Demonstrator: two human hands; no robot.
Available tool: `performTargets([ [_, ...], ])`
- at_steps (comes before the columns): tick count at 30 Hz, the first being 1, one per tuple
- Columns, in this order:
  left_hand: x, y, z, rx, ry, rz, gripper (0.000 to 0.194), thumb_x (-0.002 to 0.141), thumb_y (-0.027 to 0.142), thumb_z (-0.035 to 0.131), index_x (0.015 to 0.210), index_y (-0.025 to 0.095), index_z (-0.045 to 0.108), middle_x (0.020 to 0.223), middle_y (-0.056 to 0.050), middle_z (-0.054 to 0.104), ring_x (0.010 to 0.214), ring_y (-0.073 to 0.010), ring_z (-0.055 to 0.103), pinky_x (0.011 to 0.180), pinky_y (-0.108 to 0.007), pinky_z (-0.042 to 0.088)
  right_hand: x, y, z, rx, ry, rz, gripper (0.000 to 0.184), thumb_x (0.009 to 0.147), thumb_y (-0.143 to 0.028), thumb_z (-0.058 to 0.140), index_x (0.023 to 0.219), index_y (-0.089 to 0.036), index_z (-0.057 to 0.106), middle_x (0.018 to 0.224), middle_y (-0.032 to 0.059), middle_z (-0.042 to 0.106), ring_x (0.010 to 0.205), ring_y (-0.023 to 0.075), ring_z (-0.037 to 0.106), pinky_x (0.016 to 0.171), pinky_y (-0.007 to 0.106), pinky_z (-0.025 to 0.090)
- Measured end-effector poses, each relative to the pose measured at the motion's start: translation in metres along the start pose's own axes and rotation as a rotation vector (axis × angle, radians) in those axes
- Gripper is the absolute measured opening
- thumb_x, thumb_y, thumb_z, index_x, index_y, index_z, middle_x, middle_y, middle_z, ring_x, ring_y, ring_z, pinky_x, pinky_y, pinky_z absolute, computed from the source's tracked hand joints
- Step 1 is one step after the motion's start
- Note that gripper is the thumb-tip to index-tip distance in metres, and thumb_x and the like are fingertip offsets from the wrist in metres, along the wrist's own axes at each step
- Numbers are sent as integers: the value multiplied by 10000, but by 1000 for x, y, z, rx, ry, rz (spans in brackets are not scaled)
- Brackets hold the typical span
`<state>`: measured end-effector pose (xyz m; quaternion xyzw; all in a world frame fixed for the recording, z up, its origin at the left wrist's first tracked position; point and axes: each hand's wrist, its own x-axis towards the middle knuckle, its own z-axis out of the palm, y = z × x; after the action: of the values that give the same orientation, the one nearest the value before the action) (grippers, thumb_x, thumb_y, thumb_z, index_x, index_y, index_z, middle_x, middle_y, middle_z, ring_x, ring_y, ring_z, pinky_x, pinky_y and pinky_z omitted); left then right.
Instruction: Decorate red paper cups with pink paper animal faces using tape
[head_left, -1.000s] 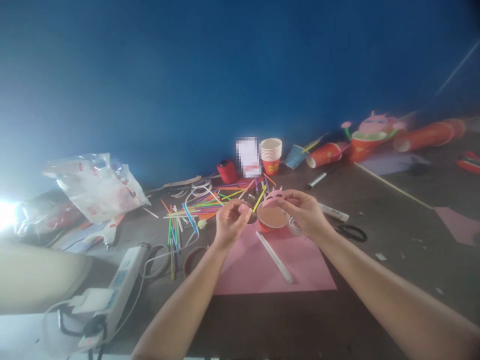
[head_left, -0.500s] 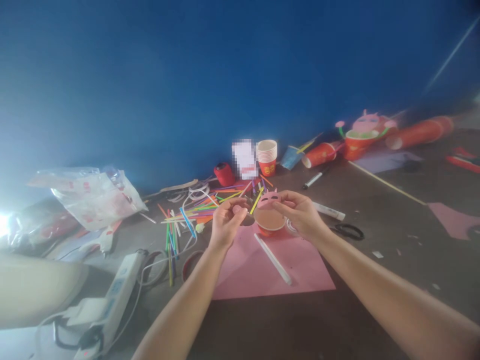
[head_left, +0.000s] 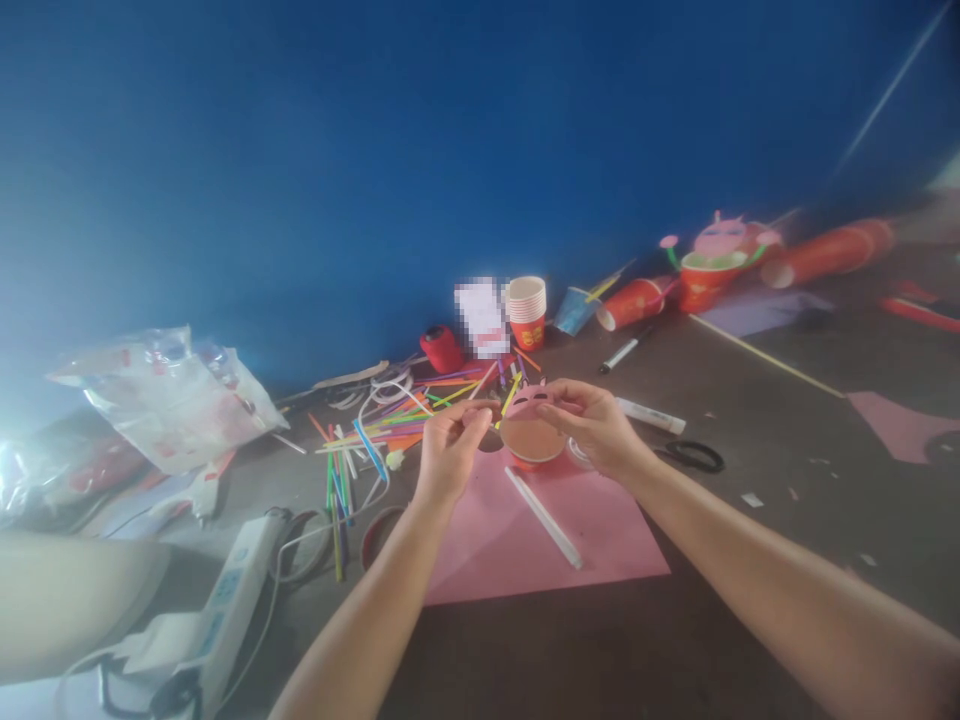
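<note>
The left hand (head_left: 450, 455), just left of the red cup (head_left: 530, 463), is turning its grip: the small pink piece (head_left: 484, 413), plainer in the earlier frames, is now mostly hiding behind its closed finger and thumb. The work seems to be in a moment of adjusting, with neither piece being put down. The right hand (head_left: 600, 425), right of the cup, is still pinching the pink face (head_left: 531, 398) by its edge, above the cup's far rim; touching or not, I cannot tell. Otherwise the whole view is drifting leftward, while the white stick (head_left: 544, 518) is still lying nearer than the cup.
</note>
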<state>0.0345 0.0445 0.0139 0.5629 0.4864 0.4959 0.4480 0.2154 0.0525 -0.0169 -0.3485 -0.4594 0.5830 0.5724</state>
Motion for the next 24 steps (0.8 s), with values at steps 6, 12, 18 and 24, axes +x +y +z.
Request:
performTargets([
  [6, 2, 6, -1, 90, -24, 11, 202, 763, 313, 618, 864, 164, 708, 677, -10, 624, 562, -85, 503, 518, -190, 366, 0, 0, 0, -21, -35, 20, 212, 717, -363, 708, 779, -179, 622, 724, 2, 665, 663, 129, 596, 603, 247, 420],
  [12, 4, 8, 1, 132, -16, 31, 174, 778, 283, 593, 863, 179, 703, 596, 14, 569, 610, -105, 526, 561, -198, 375, 1, 1, 1, -68, -15, 5, 235, 700, -393, 712, 798, -192, 644, 699, -1, 661, 658, 148, 605, 635, 275, 453],
  [18, 6, 12, -1, 210, -81, 37, 197, 780, 282, 573, 882, 178, 706, 791, -17, 643, 603, -95, 506, 538, -209, 351, 0, -2, 2, -85, -20, 7, 231, 687, -409, 715, 776, -209, 641, 661, -2, 664, 737, 190, 641, 706, 316, 486],
  [24, 11, 12, -6, 206, -112, 26, 179, 756, 287, 608, 836, 167, 715, 761, -9, 617, 563, -79, 466, 507, -210, 320, 0, -1, 2, -80, -20, 0, 242, 681, -419, 717, 775, -209, 642, 691, 8, 680, 769, 203, 652, 739, 329, 495],
])
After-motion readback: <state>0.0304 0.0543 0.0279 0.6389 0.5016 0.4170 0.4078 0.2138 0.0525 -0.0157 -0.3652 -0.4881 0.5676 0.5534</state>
